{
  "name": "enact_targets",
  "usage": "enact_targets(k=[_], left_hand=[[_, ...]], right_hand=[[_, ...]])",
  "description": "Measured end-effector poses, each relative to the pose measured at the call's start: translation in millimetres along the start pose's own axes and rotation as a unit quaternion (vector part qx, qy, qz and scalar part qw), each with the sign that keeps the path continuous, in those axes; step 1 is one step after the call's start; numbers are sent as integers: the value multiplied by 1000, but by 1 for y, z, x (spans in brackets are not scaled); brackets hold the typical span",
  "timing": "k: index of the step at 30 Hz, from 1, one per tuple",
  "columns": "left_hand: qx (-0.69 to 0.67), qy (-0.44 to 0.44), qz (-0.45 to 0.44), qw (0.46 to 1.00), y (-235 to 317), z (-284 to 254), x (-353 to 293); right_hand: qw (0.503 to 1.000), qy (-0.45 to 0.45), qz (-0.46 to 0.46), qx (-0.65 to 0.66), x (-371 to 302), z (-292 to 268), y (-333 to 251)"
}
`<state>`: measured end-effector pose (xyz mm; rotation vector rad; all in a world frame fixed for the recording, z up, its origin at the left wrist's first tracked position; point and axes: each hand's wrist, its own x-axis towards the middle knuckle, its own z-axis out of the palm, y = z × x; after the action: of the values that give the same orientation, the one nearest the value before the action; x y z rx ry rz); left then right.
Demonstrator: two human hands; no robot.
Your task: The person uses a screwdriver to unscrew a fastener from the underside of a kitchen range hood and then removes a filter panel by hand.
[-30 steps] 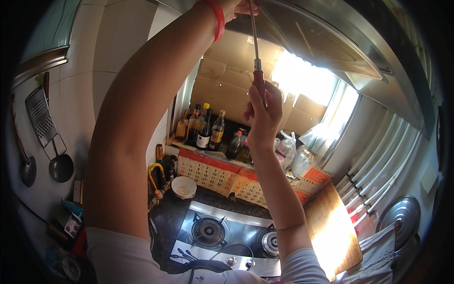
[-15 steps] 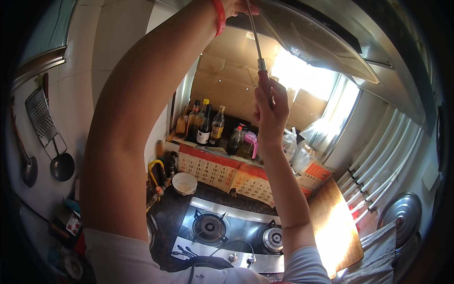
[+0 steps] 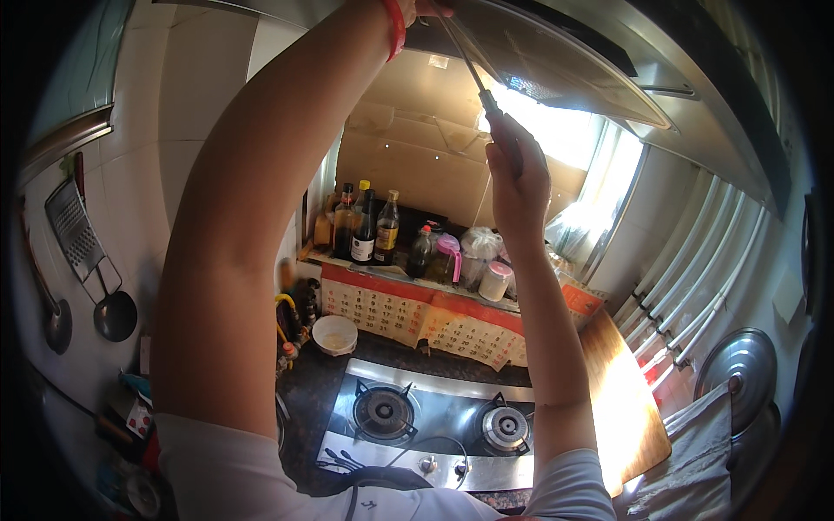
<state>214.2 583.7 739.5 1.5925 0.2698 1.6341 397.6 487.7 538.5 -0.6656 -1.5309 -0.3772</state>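
My right hand (image 3: 525, 187) is wrapped round the dark red handle of a long screwdriver (image 3: 466, 59), raised in front of the range hood. Its thin metal shaft slants up and to the left, and the tip runs out at the top edge. My left arm reaches up high, a red band round the wrist. Only part of my left hand (image 3: 424, 8) shows at the upper edge, close to the far end of the shaft; its grip is cut off. Just right of the shaft is the mesh underside of the range hood (image 3: 573, 65).
Below stands a two-burner gas stove (image 3: 434, 382), with a white bowl (image 3: 334, 335) behind its left corner. Sauce bottles (image 3: 363, 230) and jars line the ledge. A wooden cutting board (image 3: 621, 399) leans at the right beside white pipes (image 3: 686, 269). A grater (image 3: 76, 227) and ladles hang on the left wall.
My right hand has shifted right and slightly down. The screwdriver now leans further left. The view has moved a little, and a jar on the ledge has come out from behind my right forearm.
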Motion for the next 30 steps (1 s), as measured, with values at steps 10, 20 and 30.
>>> enact_targets(k=[10,20,30], left_hand=[[30,21,-29,999,-3,32,-23],[78,15,11,997,11,-13,-53],[17,29,63,997,-26,-7,-37]], right_hand=[[981,27,182,65,-95,-98,56],[862,223,282,358,4,-159,82],[792,87,214,565,98,-197,99]])
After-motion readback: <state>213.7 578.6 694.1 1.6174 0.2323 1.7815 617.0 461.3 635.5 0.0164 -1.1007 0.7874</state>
